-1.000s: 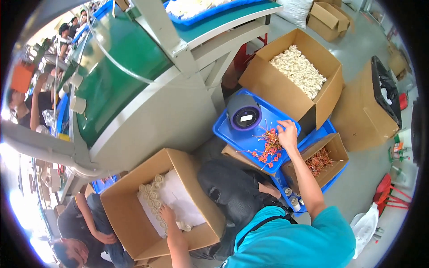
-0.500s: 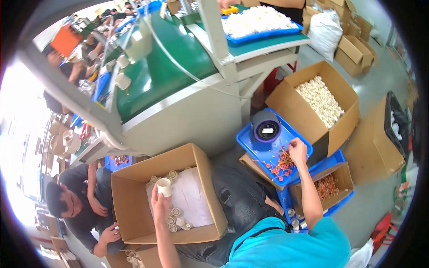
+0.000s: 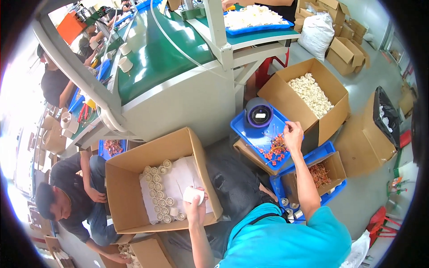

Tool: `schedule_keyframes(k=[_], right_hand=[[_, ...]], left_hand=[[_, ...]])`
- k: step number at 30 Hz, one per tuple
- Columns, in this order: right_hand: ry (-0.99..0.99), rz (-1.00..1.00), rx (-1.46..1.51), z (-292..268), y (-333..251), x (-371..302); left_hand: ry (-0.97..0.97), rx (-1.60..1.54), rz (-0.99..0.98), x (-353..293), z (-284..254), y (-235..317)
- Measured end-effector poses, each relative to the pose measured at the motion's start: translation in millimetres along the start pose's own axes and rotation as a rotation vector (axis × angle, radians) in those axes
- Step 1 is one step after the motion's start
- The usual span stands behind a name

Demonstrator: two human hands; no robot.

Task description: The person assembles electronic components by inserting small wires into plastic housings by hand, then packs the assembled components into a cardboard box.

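Observation:
My left hand (image 3: 196, 214) is wrapped round a white plastic cup-shaped part (image 3: 192, 194), held over the right side of a big open carton (image 3: 127, 178). Rows of similar round white parts (image 3: 157, 186) stand inside it, along the left of a pale sheet (image 3: 181, 176). Over the right edge of a blue tray (image 3: 239, 127) is my right hand (image 3: 293, 137), fingers pinched together; what they hold, if anything, is too small to make out. Beside that hand lies a heap of small red-orange parts with thin wires (image 3: 276, 149).
A dark round device with a purple rim (image 3: 259, 114) stands on the tray. Right of me are a carton of wired parts (image 3: 338, 167) and a carton of white pieces (image 3: 311, 94). A co-worker (image 3: 73, 192) sits at left; a green-topped bench (image 3: 165, 67) is ahead.
My left hand has moved right across the carton with the white part, uncovering the rows. My right hand stays by the wired parts. The co-worker's hand has gone down into a lower carton.

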State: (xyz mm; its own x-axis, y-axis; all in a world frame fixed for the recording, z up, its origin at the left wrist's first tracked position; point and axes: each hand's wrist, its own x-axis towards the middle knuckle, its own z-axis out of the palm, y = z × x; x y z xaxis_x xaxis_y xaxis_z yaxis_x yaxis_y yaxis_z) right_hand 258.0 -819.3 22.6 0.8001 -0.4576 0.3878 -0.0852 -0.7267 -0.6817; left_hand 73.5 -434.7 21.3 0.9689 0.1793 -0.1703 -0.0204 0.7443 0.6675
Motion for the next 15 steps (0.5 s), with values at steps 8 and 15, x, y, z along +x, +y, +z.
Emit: schedule_keyframes(k=[8, 15], right_hand=[[0.397, -0.246, 0.234, -20, -36, -12], [0.093, -0.027, 0.181, -15, -17, -7]], left_hand=[[0.036, 0.075, -0.017, -12, -15, -18], [0.0, 0.076, 0.01, -9, -22, -20]])
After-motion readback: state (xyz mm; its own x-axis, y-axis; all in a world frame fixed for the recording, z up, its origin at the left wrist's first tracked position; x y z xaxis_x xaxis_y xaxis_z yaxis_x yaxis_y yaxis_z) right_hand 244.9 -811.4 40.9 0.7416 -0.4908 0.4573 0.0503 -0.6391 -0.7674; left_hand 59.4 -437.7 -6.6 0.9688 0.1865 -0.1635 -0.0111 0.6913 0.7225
